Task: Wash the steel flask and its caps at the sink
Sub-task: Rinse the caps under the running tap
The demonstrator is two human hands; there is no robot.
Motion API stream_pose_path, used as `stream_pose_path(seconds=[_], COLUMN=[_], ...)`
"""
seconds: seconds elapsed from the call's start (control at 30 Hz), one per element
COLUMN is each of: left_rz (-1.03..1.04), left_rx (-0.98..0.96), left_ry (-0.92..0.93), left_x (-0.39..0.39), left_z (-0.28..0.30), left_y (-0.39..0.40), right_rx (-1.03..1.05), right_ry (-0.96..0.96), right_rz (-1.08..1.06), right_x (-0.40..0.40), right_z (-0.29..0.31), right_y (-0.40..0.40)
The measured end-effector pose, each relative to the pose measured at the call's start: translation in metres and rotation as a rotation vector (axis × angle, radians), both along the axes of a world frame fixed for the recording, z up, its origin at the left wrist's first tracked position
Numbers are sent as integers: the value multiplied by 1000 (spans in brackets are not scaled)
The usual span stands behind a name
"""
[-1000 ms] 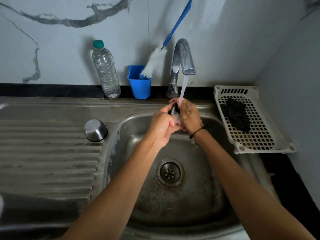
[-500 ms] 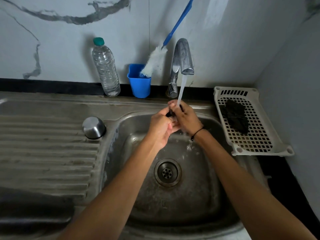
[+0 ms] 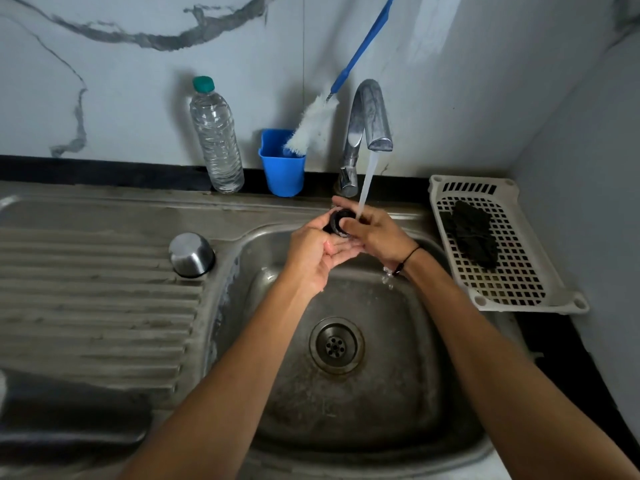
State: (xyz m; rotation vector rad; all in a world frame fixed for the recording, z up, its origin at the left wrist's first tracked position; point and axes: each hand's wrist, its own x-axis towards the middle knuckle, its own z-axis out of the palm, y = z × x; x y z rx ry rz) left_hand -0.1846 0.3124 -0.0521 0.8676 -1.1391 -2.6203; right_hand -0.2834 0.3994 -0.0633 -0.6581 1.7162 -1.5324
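A small black inner cap (image 3: 340,220) is held under the running water from the tap (image 3: 370,116), over the back of the steel sink basin (image 3: 398,393). My left hand (image 3: 313,251) cups it from the left and below. My right hand (image 3: 375,230) grips it from the right, thumb on its top. The steel outer cap (image 3: 191,254) stands upside down on the draining board (image 3: 97,299) to the left. A dark rounded body at the lower left edge (image 3: 69,417) may be the flask; I cannot tell.
A clear plastic water bottle (image 3: 216,136) and a blue cup (image 3: 282,164) holding a bottle brush (image 3: 313,123) stand against the wall. A white perforated tray (image 3: 498,251) with a black scrubber (image 3: 472,233) sits right of the basin. The drain (image 3: 336,345) is mid-basin.
My hands have turned the black cap under the stream, so its round face now shows between the fingers. The hands stay at the same place under the tap.
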Motion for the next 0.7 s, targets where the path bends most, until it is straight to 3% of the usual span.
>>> stream_pose_path(seconds=[0.1, 0.23, 0.4, 0.47, 0.53, 0.7], left_rz=[-19, -44, -151, -122, -127, -172], left_rx=[-88, -174, -669, -756, -677, -131], left_ry=[-13, -14, -179, -217, -226, -83], left_x=[1, 2, -1, -4, -4, 0], left_z=[-3, -4, 10, 11, 11, 3], left_y=[2, 6, -3, -6, -8, -7], right_rx=[99, 226, 187, 188, 230, 201], right_ry=[236, 554, 468, 457, 495, 478], right_rz=[-42, -303, -326, -357, -390, -390], right_x=[3, 15, 13, 16, 16, 4], right_z=[-3, -13, -13, -16, -20, -27], right_y=[-3, -14, -14, -17, -19, -16])
